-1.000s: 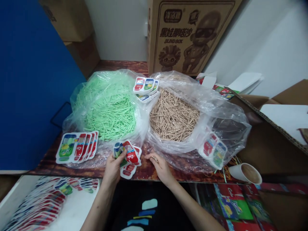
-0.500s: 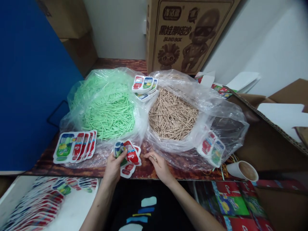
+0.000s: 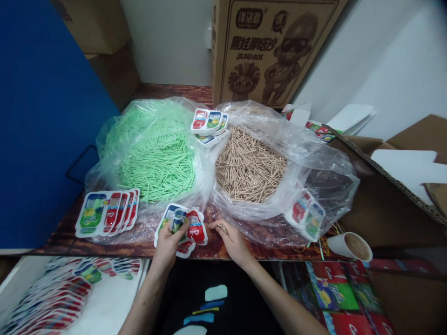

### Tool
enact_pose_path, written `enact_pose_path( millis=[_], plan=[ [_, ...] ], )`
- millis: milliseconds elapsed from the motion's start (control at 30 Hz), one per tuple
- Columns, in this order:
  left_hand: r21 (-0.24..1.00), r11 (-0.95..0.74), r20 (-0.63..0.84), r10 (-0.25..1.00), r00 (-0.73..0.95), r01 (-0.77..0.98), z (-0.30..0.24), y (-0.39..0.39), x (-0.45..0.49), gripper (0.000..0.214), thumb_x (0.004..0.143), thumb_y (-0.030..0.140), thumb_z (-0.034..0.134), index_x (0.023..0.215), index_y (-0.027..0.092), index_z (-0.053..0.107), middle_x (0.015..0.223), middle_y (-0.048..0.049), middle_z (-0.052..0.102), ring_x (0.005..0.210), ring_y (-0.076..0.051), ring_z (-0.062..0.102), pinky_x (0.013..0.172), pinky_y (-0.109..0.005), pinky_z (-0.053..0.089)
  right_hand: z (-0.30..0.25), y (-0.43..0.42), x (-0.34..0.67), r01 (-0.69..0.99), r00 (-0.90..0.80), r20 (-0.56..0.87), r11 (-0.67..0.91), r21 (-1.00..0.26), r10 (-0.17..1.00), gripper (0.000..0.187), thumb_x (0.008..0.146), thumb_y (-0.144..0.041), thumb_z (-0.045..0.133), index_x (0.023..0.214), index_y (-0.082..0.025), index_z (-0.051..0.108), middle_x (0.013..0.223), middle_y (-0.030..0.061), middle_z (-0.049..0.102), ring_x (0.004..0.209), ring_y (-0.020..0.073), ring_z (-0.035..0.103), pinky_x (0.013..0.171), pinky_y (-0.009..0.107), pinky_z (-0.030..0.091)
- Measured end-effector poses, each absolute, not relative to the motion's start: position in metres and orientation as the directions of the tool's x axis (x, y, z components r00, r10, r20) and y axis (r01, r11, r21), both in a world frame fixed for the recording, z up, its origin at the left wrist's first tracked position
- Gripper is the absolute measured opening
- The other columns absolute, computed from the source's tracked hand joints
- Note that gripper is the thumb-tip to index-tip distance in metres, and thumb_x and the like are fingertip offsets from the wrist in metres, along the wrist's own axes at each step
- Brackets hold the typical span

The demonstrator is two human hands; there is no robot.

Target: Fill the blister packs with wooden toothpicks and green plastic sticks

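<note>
My left hand (image 3: pixel 166 245) is closed with thumb and fingers on a can-shaped blister pack with red Cola and blue-green halves (image 3: pixel 196 228). Other such packs lie under it on the table's front edge; how many overlap is hard to tell. To its right, my right hand (image 3: pixel 233 244) pinches a few short tan sticks (image 3: pixel 222 227). Beyond the hands, a clear plastic bag of green sticks (image 3: pixel 160 170) stands behind the left hand. Another bag, full of tan sticks (image 3: pixel 249 170), lies behind the right one.
Fanned packs (image 3: pixel 110 214) lie at left; a small stack (image 3: pixel 209 124) rests between the bags. One pack (image 3: pixel 306 215) lies on plastic at right, near a paper cup (image 3: pixel 350 246). A white box (image 3: pixel 115 302) of packs sits below left. A large carton (image 3: pixel 275 51) stands behind.
My left hand has shifted slightly left and turned the pack, so a blue-and-green half now shows left of the fingers. My right hand has stayed nearly still with the tan sticks.
</note>
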State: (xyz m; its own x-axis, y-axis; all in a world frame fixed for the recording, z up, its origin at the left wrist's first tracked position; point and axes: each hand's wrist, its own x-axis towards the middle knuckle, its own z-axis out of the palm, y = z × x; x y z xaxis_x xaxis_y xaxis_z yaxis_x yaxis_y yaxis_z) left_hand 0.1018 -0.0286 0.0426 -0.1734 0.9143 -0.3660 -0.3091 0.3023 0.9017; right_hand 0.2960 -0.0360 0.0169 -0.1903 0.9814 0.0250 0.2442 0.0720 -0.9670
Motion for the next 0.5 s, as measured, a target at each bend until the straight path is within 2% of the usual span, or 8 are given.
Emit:
enact_pose_path(
  millis=[133, 267, 367, 433, 500],
  plan=[
    [0.963, 0.266, -0.267, 0.963, -0.023, -0.045, 0.053, -0.033, 0.101, 0.02, 0.066, 0.034, 0.078, 0.073, 0.017, 0.072, 0.07, 0.0008, 0.067, 0.064, -0.015, 0.058, 0.062, -0.022, 0.047, 0.028, -0.03, 0.303, 0.247, -0.26, 0.018, 0.085, -0.965, 0.965, 0.023, 0.095, -0.031, 0.046, 0.091, -0.02, 0.066, 0.092, 0.0047, 0.07, 0.092, 0.0198, 0.064, 0.086, 0.033, 0.048],
    [0.975, 0.218, -0.22, 0.974, 0.056, 0.043, 0.059, -0.034, 0.105, 0.016, 0.07, 0.033, 0.075, 0.069, 0.018, 0.07, 0.068, 0.0001, 0.064, 0.066, -0.016, 0.056, 0.064, -0.022, 0.046, 0.055, -0.017, 0.31, 0.159, -0.238, -0.002, 0.037, -0.987, 0.971, 0.022, 0.093, -0.036, 0.051, 0.091, -0.02, 0.067, 0.094, 0.0053, 0.071, 0.094, 0.0206, 0.065, 0.089, 0.035, 0.048],
    [0.974, 0.228, -0.228, 0.968, 0.106, 0.016, 0.06, -0.034, 0.111, 0.016, 0.07, 0.034, 0.074, 0.071, 0.018, 0.07, 0.07, 0.0, 0.064, 0.068, -0.017, 0.056, 0.066, -0.023, 0.046, 0.079, -0.003, 0.311, -0.101, -0.181, -0.068, -0.088, -0.991, 0.981, 0.021, 0.092, -0.039, 0.053, 0.091, -0.021, 0.064, 0.098, 0.006, 0.072, 0.092, 0.0209, 0.067, 0.087, 0.038, 0.051],
    [0.971, 0.239, -0.235, 0.962, 0.139, -0.012, 0.06, -0.033, 0.116, 0.017, 0.071, 0.035, 0.074, 0.073, 0.018, 0.071, 0.071, -0.0004, 0.065, 0.069, -0.017, 0.056, 0.067, -0.024, 0.046, 0.091, 0.006, 0.309, -0.31, -0.181, -0.116, -0.169, -0.936, 0.977, 0.018, 0.09, -0.039, 0.055, 0.091, -0.022, 0.059, 0.098, 0.0053, 0.073, 0.094, 0.0222, 0.068, 0.089, 0.042, 0.052],
    [0.97, 0.242, -0.234, 0.958, 0.164, -0.027, 0.059, -0.032, 0.119, 0.018, 0.071, 0.035, 0.073, 0.076, 0.019, 0.072, 0.073, -0.0007, 0.066, 0.07, -0.017, 0.056, 0.069, -0.024, 0.046, 0.099, 0.012, 0.306, -0.432, -0.22, -0.142, -0.227, -0.873, 0.965, 0.016, 0.089, -0.04, 0.056, 0.092, -0.024, 0.055, 0.098, 0.0045, 0.073, 0.102, 0.0239, 0.067, 0.093, 0.045, 0.05]
  ],
)
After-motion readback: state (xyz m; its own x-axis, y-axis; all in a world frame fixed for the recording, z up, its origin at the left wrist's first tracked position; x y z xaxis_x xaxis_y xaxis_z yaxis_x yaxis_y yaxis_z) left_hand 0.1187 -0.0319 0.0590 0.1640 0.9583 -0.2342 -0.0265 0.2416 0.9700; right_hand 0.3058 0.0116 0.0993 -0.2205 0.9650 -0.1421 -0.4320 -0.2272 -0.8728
